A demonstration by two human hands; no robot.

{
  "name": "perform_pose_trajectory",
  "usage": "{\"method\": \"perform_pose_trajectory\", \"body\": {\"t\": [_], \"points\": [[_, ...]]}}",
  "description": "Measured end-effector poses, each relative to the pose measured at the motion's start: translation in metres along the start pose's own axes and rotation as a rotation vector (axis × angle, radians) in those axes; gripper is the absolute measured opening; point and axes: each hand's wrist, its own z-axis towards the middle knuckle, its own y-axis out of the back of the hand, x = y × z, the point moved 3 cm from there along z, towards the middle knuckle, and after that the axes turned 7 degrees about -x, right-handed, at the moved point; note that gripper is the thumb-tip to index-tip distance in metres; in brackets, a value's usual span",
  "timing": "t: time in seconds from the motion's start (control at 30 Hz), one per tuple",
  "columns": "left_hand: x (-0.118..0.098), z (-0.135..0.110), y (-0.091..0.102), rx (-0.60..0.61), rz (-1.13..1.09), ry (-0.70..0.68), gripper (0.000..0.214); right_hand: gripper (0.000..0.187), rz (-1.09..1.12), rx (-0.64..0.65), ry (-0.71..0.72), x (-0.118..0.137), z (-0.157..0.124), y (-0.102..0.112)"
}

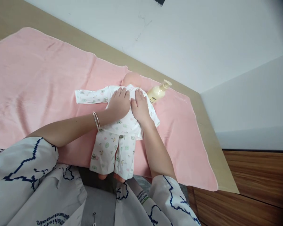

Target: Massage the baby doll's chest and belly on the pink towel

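Note:
A baby doll (124,124) in a white printed top and matching trousers (106,150) lies on a pink blanket (49,69). Its bald head (132,79) points away from me, and its feet reach the near edge. My left hand (119,103) rests flat on the upper part of the doll's top, fingers stretched out. Beside it, my right hand (140,106) lies flat on the same garment, thumb close to the left hand. One sleeve (91,96) extends to the left. A cream pump bottle (157,92) is next to the doll's head, right of my right hand.
Beneath the blanket is a light wooden table (217,163), its far edge along a white wall (202,40). Brown wood-grain panels (257,175) stand at the lower right. My lap is close to the table's near edge.

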Motion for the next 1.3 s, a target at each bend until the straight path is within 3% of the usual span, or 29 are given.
{"method": "perform_pose_trajectory", "body": {"t": [0.17, 0.3, 0.43, 0.53, 0.7, 0.87, 1.03, 1.17, 1.3], "points": [[-0.003, -0.002, 0.003, -0.016, -0.015, -0.060, 0.051, 0.059, -0.078, -0.050, 0.028, 0.013, -0.008, 0.004], [0.019, 0.016, 0.000, 0.062, -0.068, -0.073, 0.055, 0.048, -0.159, -0.126, 0.040, 0.035, -0.023, 0.012], [0.032, 0.027, -0.005, 0.104, -0.107, -0.058, 0.056, 0.038, -0.147, -0.072, 0.040, 0.042, -0.026, 0.017], [0.020, 0.019, -0.001, 0.072, -0.060, -0.022, 0.055, 0.038, -0.070, -0.049, 0.036, 0.029, -0.016, 0.018], [-0.007, -0.001, 0.010, 0.025, 0.011, -0.081, 0.048, 0.034, -0.010, -0.066, 0.099, 0.011, -0.001, 0.014], [0.003, 0.008, 0.013, 0.026, 0.024, -0.123, 0.044, 0.032, -0.090, -0.125, 0.047, 0.024, -0.011, 0.017], [0.023, 0.022, 0.010, 0.059, 0.010, -0.031, 0.043, 0.030, -0.123, -0.085, -0.020, 0.037, -0.022, 0.032], [0.011, 0.015, 0.014, 0.096, 0.072, 0.000, 0.051, 0.037, -0.056, -0.098, 0.026, 0.025, -0.014, 0.037], [-0.010, -0.001, 0.021, 0.127, 0.149, -0.052, 0.055, 0.038, -0.013, -0.098, 0.098, 0.009, -0.002, 0.025]]}}
